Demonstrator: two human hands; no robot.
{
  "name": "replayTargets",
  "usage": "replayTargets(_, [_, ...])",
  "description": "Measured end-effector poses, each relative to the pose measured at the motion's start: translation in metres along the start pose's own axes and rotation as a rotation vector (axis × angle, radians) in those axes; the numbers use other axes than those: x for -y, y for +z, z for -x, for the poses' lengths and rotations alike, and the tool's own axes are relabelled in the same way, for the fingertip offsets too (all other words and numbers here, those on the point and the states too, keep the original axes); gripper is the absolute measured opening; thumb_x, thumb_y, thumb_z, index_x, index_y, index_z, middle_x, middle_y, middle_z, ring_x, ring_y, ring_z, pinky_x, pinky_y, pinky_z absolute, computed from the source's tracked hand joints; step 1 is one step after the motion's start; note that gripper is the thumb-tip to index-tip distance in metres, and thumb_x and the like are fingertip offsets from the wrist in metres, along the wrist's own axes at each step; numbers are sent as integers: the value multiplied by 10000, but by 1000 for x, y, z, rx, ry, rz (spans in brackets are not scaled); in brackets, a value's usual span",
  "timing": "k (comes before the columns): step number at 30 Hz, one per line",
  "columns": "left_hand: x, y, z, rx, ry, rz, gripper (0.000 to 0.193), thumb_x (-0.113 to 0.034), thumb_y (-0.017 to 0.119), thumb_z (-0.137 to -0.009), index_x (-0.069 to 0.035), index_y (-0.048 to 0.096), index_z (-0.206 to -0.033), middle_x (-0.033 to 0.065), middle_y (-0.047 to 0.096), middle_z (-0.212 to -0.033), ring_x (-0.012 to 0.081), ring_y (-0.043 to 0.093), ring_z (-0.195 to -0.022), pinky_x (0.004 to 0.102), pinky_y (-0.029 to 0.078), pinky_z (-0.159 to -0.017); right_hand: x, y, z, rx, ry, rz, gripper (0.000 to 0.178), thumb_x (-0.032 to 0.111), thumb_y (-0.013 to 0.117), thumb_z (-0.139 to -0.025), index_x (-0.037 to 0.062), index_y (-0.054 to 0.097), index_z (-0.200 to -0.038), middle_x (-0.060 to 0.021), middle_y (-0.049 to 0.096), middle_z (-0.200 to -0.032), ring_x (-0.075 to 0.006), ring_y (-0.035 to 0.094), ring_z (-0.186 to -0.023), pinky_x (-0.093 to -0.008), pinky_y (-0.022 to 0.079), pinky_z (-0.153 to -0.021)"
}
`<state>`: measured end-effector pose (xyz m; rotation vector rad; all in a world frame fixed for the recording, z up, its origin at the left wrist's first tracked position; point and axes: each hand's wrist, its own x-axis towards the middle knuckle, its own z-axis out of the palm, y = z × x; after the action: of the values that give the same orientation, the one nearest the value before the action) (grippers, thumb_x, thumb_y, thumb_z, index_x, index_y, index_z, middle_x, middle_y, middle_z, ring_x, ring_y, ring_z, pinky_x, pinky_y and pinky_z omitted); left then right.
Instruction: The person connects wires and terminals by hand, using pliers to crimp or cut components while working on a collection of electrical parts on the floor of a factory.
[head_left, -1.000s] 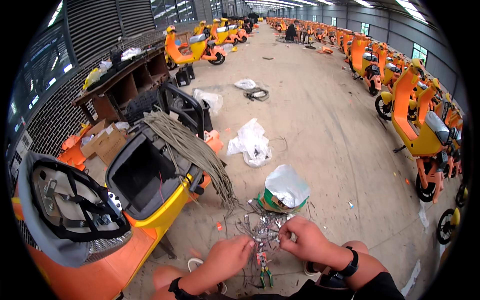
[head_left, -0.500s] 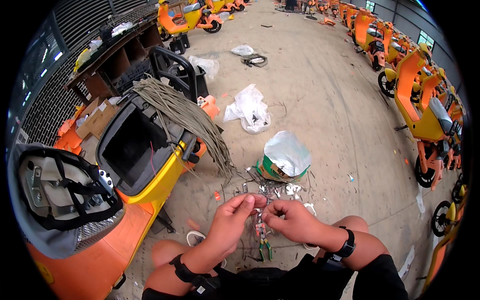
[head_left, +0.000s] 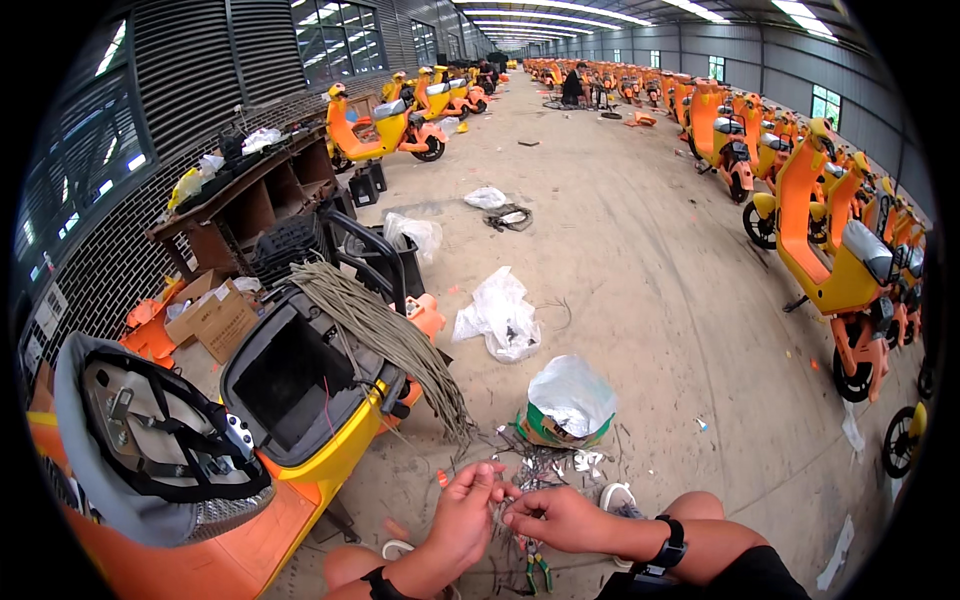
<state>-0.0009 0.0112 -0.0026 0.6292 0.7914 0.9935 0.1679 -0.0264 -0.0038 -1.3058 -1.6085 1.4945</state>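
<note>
Over the floor between my knees, my left hand (head_left: 466, 508) and my right hand (head_left: 552, 518) meet with thumbs and fingertips pinched together. Whatever is between the fingers is too small to make out. Pliers with green and yellow handles (head_left: 538, 568) lie on the floor just under my hands. Dark scraps of wire and white bits are strewn around them. Just beyond stands an open green sack (head_left: 566, 402) with a silvery-white lining.
At my left is a yellow-orange scooter with its seat (head_left: 160, 440) tipped up and a dark storage box (head_left: 300, 385) exposed. A bundle of grey-green cables (head_left: 385, 340) drapes over it. Ahead lies a white plastic bag (head_left: 498, 315). Rows of scooters (head_left: 830, 240) line the right.
The view has tipped upward, so the far hall and a distant seated person now show. My hands sit lower in the picture, still pinched close together.
</note>
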Motion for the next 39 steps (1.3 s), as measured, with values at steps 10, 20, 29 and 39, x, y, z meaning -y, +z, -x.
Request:
replayTargets(10, [-16, -8, 9, 259, -262, -396, 273, -255, 475, -1041, -43, 544, -1198, -30, 484, -751, 58, 439, -640, 233, 434, -625, 29, -37, 4, -154, -671, 553, 460, 179, 741, -814, 108, 585, -1241, -93, 601, -1157, -301, 581, -1074, -395, 481, -871])
replayTargets(20, [-22, 1, 17, 362, -459, -273, 190, -107, 454, -1004, -46, 474, -1183, -40, 405, -725, 61, 346, -593, 266, 399, -636, 22, -37, 4, -165, -856, 664, 287, 150, 740, -799, 99, 663, -1070, -40, 647, -1034, -243, 625, -968, -354, 493, -802])
replayTargets(29, [-17, -1, 16, 313, -509, -142, 167, -162, 403, -1047, -52, 464, -1158, -33, 359, -715, 84, 342, -608, 296, 399, -658, 20, -38, 3, -228, -842, 728, 164, 160, 731, -822, 86, 621, -919, -46, 616, -904, -246, 610, -827, -339, 480, -710])
replayTargets(39, [-13, -28, 8, 440, -232, -676, 277, -303, 456, -1049, -54, 573, -1084, -40, 512, -818, 56, 441, -667, 219, 413, -640, 16, -35, 0, -150, -646, 604, 134, 142, 702, -838, 81, 608, -912, -71, 620, -889, -286, 613, -807, -369, 511, -685])
